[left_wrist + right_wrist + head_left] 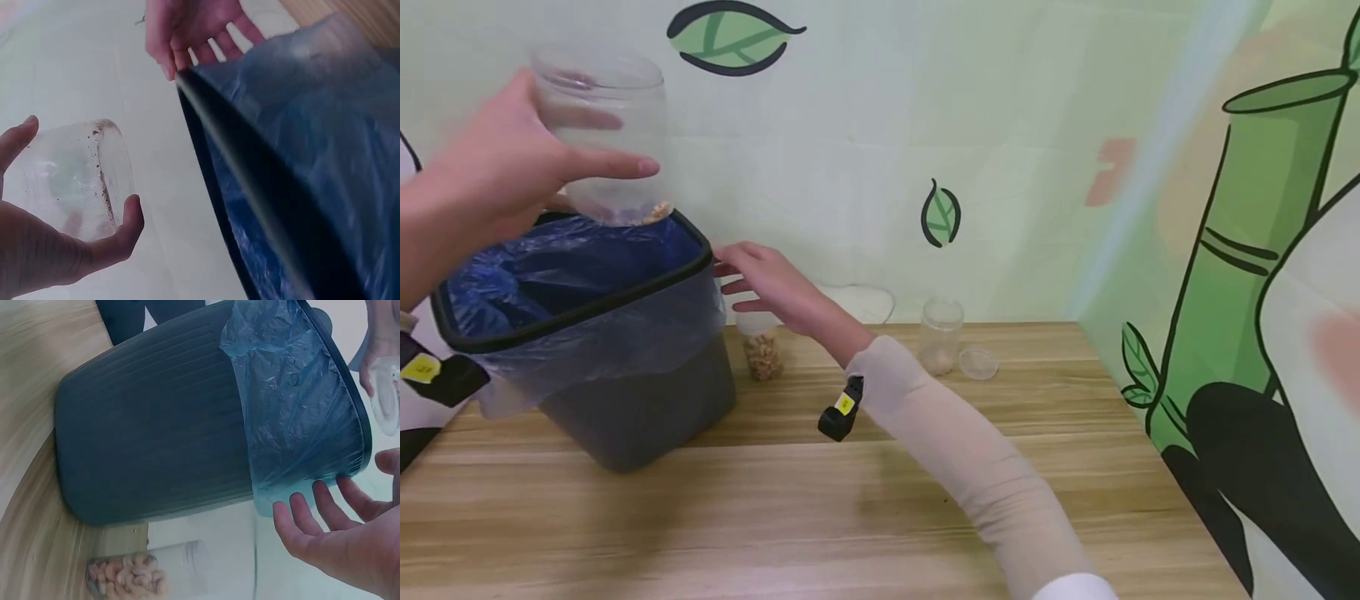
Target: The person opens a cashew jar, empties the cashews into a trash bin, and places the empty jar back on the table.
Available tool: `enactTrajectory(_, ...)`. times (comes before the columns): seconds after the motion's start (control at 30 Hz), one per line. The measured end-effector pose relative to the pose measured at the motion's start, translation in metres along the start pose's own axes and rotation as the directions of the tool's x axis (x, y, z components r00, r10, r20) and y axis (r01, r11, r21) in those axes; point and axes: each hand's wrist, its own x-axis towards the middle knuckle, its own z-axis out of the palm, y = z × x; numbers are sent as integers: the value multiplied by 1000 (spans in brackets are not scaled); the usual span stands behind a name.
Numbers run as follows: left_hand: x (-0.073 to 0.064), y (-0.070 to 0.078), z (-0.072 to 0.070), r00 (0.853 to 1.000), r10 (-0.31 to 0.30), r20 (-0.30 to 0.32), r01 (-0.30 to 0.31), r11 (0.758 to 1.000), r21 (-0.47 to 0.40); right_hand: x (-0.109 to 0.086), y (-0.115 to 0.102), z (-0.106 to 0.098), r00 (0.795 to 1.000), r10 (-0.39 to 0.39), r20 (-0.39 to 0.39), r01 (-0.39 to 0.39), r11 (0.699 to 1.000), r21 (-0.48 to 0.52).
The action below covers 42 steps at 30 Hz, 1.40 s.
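Wood-grain worktop [865, 517] is carrying a grey bin [640, 417], leaf-print wall [850, 100] standing beyond. Left hand [512, 167]: is holding a clear jar [632, 125] aloft, crumbs [658, 213] resting at its base. Right hand [778, 283]: is spreading fingers at the blue liner [640, 333], nut jar [763, 354] standing beneath. Step, seemingly: readying the clear jar for emptying; next move probably calling for tilting it binward.

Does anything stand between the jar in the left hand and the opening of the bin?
Nothing visible: the left hand holds the jar above the bin, whose opening is uncovered. The right hand is at the bin's corner, not between them.
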Motion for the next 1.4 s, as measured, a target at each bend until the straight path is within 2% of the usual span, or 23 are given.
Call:
enactTrajectory(0.13, -3, 3, 9, 999, -3, 41, 5, 1000, -27, -10, 0, -8, 998, -56, 2, 55, 994, -90)
enactTrajectory(0.3, -5, 6, 15, 995, 0, 96, 11, 994, -110, -26, 0, -20, 991, -131, 9, 130, 972, -198)
enactTrajectory(0.43, -5, 8, 23, 992, 11, 122, 10, 985, -171, -36, 2, -30, 989, -146, 15, 145, 953, -265)
enactTrajectory(0.6, -8, 13, 35, 988, 48, 145, -19, 980, -199, -47, 2, -42, 988, -150, 37, 154, 930, -334)
enactTrajectory(0.73, -13, 15, 45, 984, 77, 158, -42, 977, -209, -55, 4, -50, 986, -160, 50, 167, 913, -373)
enactTrajectory(0.97, -19, 19, 57, 979, 95, 178, -54, 973, -225, -69, 6, -63, 984, -168, 64, 179, 899, -399)
enactTrajectory(1.4, -27, 16, 80, 969, 133, 208, -78, 964, -253, -86, 14, -83, 988, -156, 15, 146, 884, -444)
